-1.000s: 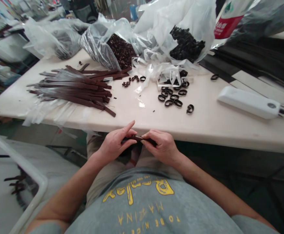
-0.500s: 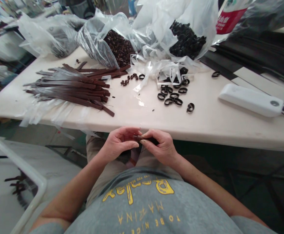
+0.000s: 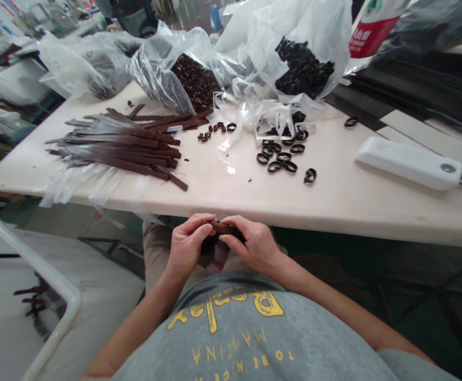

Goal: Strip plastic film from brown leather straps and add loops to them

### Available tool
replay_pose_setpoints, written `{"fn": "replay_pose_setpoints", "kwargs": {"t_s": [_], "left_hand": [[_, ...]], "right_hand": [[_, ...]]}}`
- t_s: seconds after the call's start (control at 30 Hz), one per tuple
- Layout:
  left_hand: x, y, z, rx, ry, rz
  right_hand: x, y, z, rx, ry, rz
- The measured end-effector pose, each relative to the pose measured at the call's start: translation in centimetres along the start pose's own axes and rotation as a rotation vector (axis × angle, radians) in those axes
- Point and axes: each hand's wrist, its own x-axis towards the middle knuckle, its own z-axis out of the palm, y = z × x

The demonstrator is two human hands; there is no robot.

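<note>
Just off the table's front edge, over my lap, both hands meet at a dark brown strap (image 3: 223, 228). My left hand (image 3: 189, 241) pinches its left end between thumb and fingers. My right hand (image 3: 257, 242) is closed round the strap further right, and part of it is hidden in that palm. On the table beyond lies a pile of similar brown straps (image 3: 123, 145). Small brown loops (image 3: 205, 136) are scattered right of the pile. Several larger black loops (image 3: 282, 157) rest to the right of these.
Plastic bags hold many brown loops (image 3: 195, 79) and black loops (image 3: 304, 66) at the back. A white device with a cable (image 3: 409, 163) lies at right, before black sheets (image 3: 421, 87). A white-framed cart (image 3: 72, 299) stands at lower left. The table edge (image 3: 294, 225) runs just beyond my hands.
My left hand has closed from a looser, spread pose into a pinch on the strap's end. Both hands have shifted slightly left, and more of the strap shows between them.
</note>
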Motion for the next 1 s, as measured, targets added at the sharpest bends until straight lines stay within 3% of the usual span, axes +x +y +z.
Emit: {"fn": "replay_pose_setpoints", "kwargs": {"t_s": [0.13, 0.27, 0.47, 0.67, 0.87, 1.0], "left_hand": [[-0.1, 0.6, -0.9, 0.066, -0.012, 0.053], [-0.2, 1.1, -1.2, 0.154, -0.058, 0.105], [-0.2, 1.4, -1.3, 0.183, -0.091, 0.110], [-0.1, 0.7, -1.7, 0.134, -0.141, -0.001], [-0.6, 0.5, -1.1, 0.160, -0.266, 0.030], [-0.5, 0.8, -1.0, 0.203, -0.239, 0.108]], "right_hand": [[-0.3, 0.3, 0.1, -0.316, -0.104, -0.012], [-0.3, 0.2, 0.2, -0.410, -0.171, -0.017], [-0.1, 0.0, -0.1, -0.364, -0.261, 0.016], [0.1, -0.5, -0.7, -0.365, -0.436, 0.069], [0.7, -0.6, -1.4, 0.004, -0.566, 0.009], [0.8, -0.6, -1.2, 0.056, -0.533, 0.062]]}}
